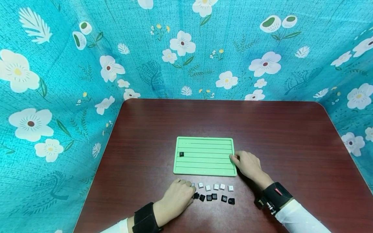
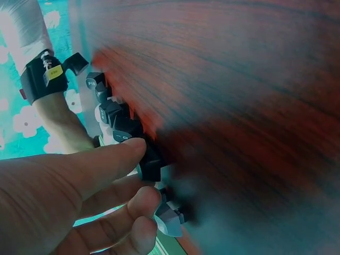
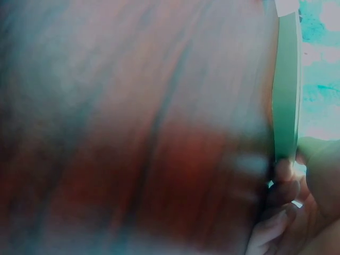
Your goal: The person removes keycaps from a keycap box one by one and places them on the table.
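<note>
My left hand (image 1: 178, 198) is at the left end of two rows of keycaps. In the left wrist view, its thumb and index finger pinch a black keycap (image 2: 151, 169). Other black keycaps (image 1: 209, 197) lie in a loose row to its right, with white keycaps (image 1: 216, 187) in a row behind them. My right hand (image 1: 248, 164) grips the right edge of a light green ridged board (image 1: 205, 165), thumb on top; the right wrist view shows its other fingers curled at the edge. One black keycap (image 1: 181, 154) sits on the board's left part.
The dark reddish-brown wooden table (image 1: 145, 136) runs under everything. A turquoise flowered cloth (image 1: 151, 48) hangs behind it and along both sides. Black bands (image 1: 145, 218) are strapped on both wrists.
</note>
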The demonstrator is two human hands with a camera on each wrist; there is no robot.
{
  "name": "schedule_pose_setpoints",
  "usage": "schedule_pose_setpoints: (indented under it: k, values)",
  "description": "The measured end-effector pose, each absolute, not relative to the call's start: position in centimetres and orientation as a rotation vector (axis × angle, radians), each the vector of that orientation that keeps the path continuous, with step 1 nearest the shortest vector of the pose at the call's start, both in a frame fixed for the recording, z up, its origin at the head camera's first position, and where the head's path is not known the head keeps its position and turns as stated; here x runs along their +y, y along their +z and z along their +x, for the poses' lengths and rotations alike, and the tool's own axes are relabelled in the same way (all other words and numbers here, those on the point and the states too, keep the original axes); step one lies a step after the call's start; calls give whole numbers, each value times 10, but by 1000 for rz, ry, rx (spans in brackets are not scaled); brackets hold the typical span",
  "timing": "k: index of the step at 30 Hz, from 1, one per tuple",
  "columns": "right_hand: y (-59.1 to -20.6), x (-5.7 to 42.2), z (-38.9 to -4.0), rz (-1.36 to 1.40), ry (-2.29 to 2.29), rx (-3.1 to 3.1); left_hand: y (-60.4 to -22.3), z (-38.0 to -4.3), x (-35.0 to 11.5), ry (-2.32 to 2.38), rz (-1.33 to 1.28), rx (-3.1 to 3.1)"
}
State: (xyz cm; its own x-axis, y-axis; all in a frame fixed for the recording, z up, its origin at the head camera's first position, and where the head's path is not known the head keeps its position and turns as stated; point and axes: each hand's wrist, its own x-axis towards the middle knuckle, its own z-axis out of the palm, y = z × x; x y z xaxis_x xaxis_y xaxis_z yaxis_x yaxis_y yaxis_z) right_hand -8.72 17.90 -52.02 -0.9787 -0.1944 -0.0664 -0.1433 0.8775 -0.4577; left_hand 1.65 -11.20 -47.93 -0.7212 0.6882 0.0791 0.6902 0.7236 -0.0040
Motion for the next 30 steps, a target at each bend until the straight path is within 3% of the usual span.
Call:
schedule_pose_setpoints:
  k: [30]
  values:
    - [-520, 179, -87, -266, -708, 2941, -471, 14, -112, -40, -1111, -2864]
